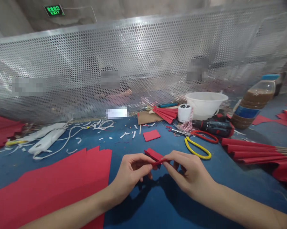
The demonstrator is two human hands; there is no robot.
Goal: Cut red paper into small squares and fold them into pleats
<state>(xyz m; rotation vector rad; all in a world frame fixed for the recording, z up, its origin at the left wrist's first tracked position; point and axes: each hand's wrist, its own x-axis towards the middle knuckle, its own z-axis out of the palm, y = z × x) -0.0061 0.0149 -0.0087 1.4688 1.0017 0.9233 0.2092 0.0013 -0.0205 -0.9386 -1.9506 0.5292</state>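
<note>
Red folded paper (155, 156) was gripped between the closed fingers of the left hand (131, 173) and right hand (188, 170), wrists angled inward above the blue worktable (229, 183).

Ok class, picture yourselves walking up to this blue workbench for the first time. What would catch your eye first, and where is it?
At the centre, the left hand and right hand pinch a small folded red paper piece. A large red paper sheet covers the lower left of the blue workbench, and a red folded fan lies at right. A perforated metal screen spans the far side.
</note>
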